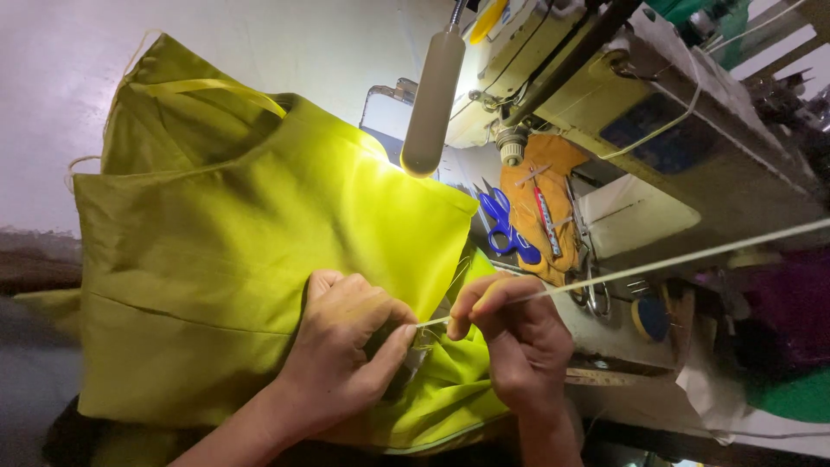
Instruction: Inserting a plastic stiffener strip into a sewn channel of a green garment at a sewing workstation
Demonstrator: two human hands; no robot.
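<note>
A yellow-green satin fabric piece (233, 251) lies spread over the sewing table, bunched near its lower right edge. My left hand (346, 346) presses on that bunched edge, its fingers pinched on the cloth. My right hand (519, 337) sits just to the right and pinches a pale cord (692, 255) that stretches taut toward the right edge of the view. The fingertips of both hands nearly meet at the end of the cord, by the fabric's edge.
A cream industrial sewing machine (657, 112) fills the upper right, with a grey lamp head (432, 104) hanging over the cloth. Blue-handled scissors (506, 227) and an orange cloth with small tools (545, 207) lie beside it. Purple and green fabric (795, 346) sits at the right.
</note>
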